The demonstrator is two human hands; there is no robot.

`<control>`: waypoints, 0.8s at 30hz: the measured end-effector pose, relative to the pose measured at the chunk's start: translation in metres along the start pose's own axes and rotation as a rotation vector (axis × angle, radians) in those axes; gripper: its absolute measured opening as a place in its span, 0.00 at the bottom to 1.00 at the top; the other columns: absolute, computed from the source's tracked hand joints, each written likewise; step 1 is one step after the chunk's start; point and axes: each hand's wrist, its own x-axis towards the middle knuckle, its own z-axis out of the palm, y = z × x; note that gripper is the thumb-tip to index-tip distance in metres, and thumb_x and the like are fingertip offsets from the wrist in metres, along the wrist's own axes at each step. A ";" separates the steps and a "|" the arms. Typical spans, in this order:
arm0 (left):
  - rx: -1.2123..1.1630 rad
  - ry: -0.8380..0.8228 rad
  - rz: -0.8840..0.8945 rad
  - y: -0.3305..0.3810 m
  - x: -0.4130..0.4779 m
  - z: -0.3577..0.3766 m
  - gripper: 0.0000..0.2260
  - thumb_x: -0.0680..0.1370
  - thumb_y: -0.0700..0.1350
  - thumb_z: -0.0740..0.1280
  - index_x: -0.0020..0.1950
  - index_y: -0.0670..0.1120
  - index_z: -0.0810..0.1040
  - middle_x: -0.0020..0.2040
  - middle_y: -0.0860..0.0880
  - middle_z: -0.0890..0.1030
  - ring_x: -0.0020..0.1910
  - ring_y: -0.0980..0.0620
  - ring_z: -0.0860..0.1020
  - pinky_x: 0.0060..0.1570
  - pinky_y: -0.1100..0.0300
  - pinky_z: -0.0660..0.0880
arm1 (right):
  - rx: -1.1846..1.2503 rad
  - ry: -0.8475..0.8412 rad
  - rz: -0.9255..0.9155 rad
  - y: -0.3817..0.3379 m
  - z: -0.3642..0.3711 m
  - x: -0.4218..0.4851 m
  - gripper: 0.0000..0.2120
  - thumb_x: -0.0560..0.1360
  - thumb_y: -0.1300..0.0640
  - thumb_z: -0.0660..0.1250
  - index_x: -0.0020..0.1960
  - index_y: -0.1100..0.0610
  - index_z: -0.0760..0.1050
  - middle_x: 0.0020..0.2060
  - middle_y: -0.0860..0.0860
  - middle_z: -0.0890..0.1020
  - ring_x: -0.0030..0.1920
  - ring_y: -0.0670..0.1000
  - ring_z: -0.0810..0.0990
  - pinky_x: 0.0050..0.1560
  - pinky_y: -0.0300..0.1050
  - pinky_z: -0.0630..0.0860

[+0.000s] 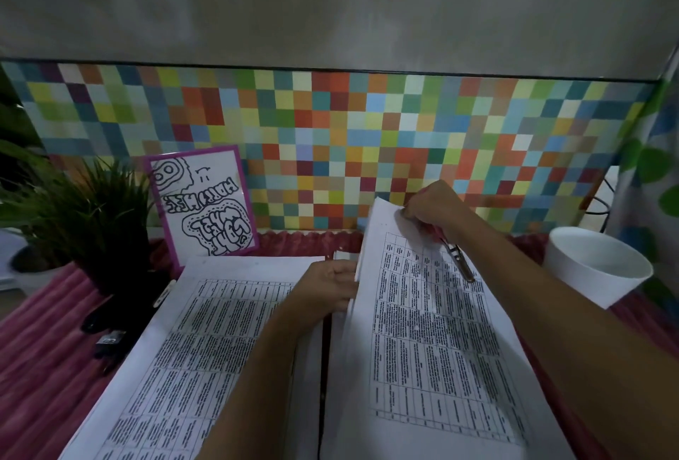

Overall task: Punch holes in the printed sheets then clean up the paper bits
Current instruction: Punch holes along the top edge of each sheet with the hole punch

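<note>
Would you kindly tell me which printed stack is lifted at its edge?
The right stack, its left edge raised by the left hand; the left stack lies flat.

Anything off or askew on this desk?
Only the purple-framed card leaning against the tiled wall: its lettering looks upside down. The right sheets are lifted by the left hand, not askew. No spill visible.

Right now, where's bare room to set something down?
Front-left cloth, bordered by small black items and left sheets. Thin strip behind, between drawing card and right sheets. Crowded: centre, left hand gripping them, right hand holding punch; white cup right.
</note>
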 end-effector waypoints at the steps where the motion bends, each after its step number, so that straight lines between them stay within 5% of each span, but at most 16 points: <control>1: 0.017 -0.007 -0.001 0.000 0.000 -0.001 0.14 0.74 0.32 0.71 0.60 0.37 0.80 0.52 0.39 0.85 0.48 0.43 0.84 0.49 0.51 0.81 | -0.002 -0.006 0.002 0.000 0.002 0.001 0.12 0.74 0.67 0.65 0.34 0.58 0.69 0.26 0.54 0.70 0.25 0.50 0.68 0.28 0.39 0.62; 4: 0.102 -0.023 -0.007 0.004 -0.005 -0.004 0.04 0.77 0.36 0.69 0.50 0.40 0.82 0.39 0.49 0.85 0.36 0.53 0.82 0.38 0.62 0.78 | -0.026 -0.050 0.011 -0.001 0.009 -0.002 0.10 0.75 0.66 0.64 0.36 0.57 0.69 0.30 0.53 0.71 0.28 0.50 0.69 0.27 0.38 0.65; 6: 0.113 0.095 0.020 0.007 -0.005 0.002 0.10 0.82 0.44 0.64 0.49 0.38 0.81 0.32 0.52 0.81 0.29 0.58 0.77 0.32 0.65 0.73 | -0.108 -0.059 -0.013 -0.004 0.014 -0.003 0.15 0.76 0.65 0.63 0.32 0.57 0.65 0.28 0.52 0.68 0.28 0.50 0.67 0.27 0.39 0.62; 10: 0.126 0.343 0.170 0.005 0.005 0.020 0.16 0.78 0.55 0.67 0.49 0.41 0.80 0.40 0.50 0.82 0.39 0.52 0.79 0.45 0.54 0.76 | -0.192 -0.113 -0.040 -0.009 0.028 -0.010 0.15 0.77 0.63 0.62 0.32 0.56 0.64 0.29 0.52 0.68 0.29 0.50 0.67 0.28 0.40 0.63; 15: 0.099 0.384 0.203 -0.006 0.013 0.019 0.13 0.76 0.46 0.71 0.60 0.46 0.80 0.52 0.48 0.85 0.52 0.47 0.83 0.57 0.43 0.78 | -0.128 -0.158 -0.048 -0.003 0.025 -0.017 0.03 0.75 0.63 0.63 0.47 0.57 0.74 0.35 0.53 0.74 0.29 0.50 0.71 0.28 0.40 0.69; 18: 0.023 0.410 0.196 -0.010 0.016 0.012 0.10 0.80 0.41 0.67 0.60 0.47 0.79 0.54 0.47 0.85 0.54 0.46 0.83 0.58 0.42 0.78 | -0.225 -0.185 -0.039 0.004 0.008 -0.017 0.12 0.75 0.62 0.63 0.58 0.60 0.77 0.40 0.55 0.77 0.31 0.50 0.72 0.31 0.40 0.71; 24: 0.031 0.365 0.175 -0.010 0.018 0.012 0.12 0.81 0.41 0.66 0.64 0.44 0.79 0.55 0.47 0.84 0.54 0.48 0.83 0.60 0.44 0.77 | -0.226 -0.126 -0.071 0.013 -0.002 -0.023 0.06 0.77 0.64 0.62 0.48 0.61 0.79 0.30 0.55 0.76 0.24 0.51 0.71 0.25 0.38 0.68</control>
